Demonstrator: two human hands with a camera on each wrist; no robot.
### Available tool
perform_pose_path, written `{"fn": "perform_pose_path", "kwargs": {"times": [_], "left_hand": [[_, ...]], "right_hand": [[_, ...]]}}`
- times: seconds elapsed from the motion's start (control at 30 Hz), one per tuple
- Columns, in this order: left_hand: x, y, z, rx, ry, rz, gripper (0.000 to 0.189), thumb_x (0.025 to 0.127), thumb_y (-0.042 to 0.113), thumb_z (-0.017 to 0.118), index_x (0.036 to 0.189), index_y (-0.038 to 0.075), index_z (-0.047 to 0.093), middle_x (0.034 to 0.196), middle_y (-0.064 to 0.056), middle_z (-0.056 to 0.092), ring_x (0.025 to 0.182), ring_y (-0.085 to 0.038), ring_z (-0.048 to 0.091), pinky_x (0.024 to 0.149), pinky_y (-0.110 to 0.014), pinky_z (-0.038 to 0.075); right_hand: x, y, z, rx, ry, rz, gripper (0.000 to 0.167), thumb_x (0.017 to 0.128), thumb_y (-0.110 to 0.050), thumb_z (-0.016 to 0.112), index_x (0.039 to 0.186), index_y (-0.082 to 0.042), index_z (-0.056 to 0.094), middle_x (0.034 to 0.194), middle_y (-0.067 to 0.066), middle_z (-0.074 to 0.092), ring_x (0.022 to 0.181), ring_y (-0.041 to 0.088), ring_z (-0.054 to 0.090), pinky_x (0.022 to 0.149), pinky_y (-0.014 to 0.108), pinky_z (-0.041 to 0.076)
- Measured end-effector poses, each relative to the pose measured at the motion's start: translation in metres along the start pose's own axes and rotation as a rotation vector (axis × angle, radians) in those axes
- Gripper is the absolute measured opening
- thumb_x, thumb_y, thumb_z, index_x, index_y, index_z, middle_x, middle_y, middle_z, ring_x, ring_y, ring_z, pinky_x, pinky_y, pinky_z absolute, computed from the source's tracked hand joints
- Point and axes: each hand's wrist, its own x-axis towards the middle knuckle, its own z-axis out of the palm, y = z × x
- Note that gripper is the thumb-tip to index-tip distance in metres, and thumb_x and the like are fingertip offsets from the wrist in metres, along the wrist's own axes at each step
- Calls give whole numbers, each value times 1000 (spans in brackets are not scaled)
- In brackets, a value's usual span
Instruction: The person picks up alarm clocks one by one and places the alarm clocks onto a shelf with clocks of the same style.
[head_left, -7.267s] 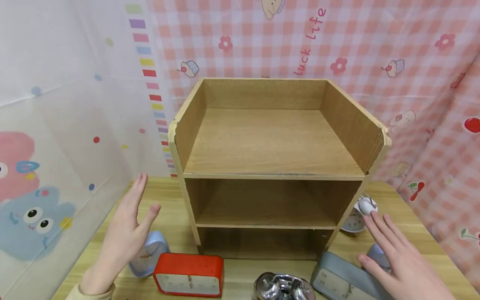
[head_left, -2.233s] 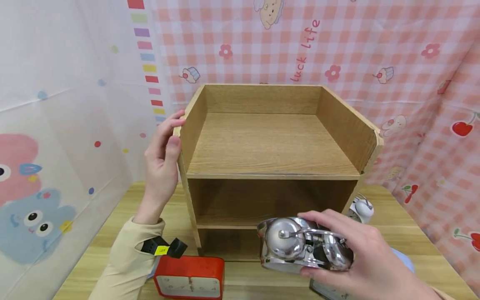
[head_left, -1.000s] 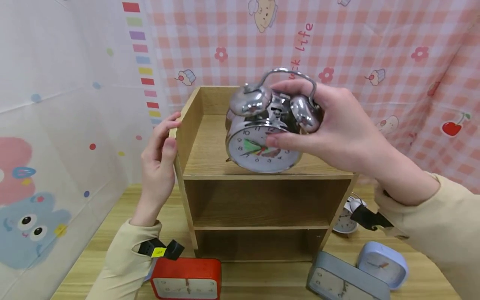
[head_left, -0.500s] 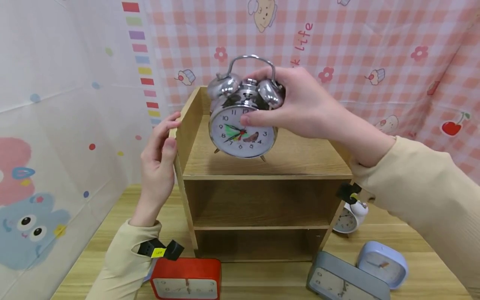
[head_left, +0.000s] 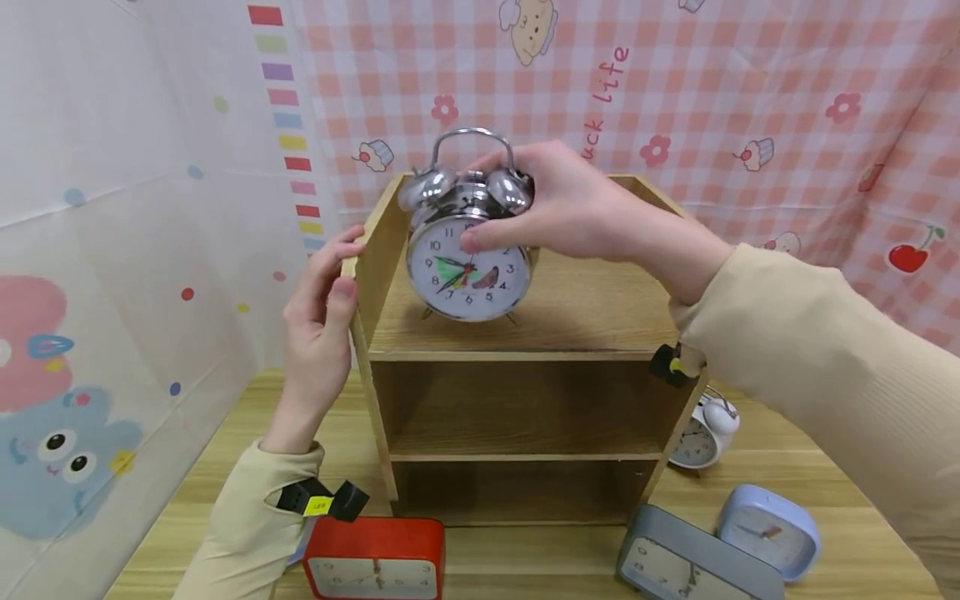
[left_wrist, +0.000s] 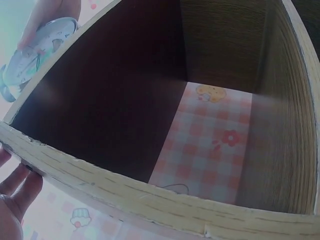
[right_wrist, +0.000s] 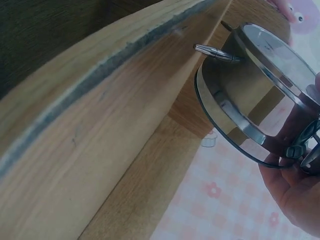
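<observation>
My right hand (head_left: 562, 204) grips a silver twin-bell alarm clock (head_left: 468, 275) from its right side, the thumb across the dial and other fingers behind. The clock hangs upright just over the left part of the top board of a wooden shelf (head_left: 585, 308). In the right wrist view, the feet of the alarm clock (right_wrist: 245, 95) are apart from the wood. My left hand (head_left: 318, 333) holds the front edge of the shelf's left side panel, its fingers curled over the edge and the thumb at the front. The left wrist view shows its fingers (left_wrist: 25, 187) against that panel's outer side.
A red rectangular clock (head_left: 378, 537) stands before the shelf at left. At right are a grey clock (head_left: 690, 550), a light-blue clock (head_left: 771, 529) and a white twin-bell clock (head_left: 701, 433). Another bluish object is mostly hidden by the left sleeve (head_left: 255, 500). Cloth backdrops (head_left: 712, 75) enclose the table.
My right hand picked up the silver alarm clock from the table, raised it over the shelf, then moved it left and slightly down. My left hand came onto the left side panel and stays there.
</observation>
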Motion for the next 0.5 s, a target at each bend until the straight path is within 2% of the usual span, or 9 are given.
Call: {"fn": "perform_pose_path", "kwargs": {"times": [0.2,0.5], "left_hand": [[0,0,0,0,-2,3,51,110,38,53,136,-6,58,154,-11,59,145,-15,54,122,-27,42],[0,1,-1,11,-6,-5,51,110,39,52,137,-4,58,155,-12,58,146,-16,53,123,-28,41]], "right_hand": [[6,3,3,-9,-36,35,51,88,-28,86,132,-12,66,116,10,76,101,19,70,88,30,58],[20,10,3,18,-73,58,45,89,-27,86,128,-12,68,112,9,77,97,19,72,88,32,58]]}}
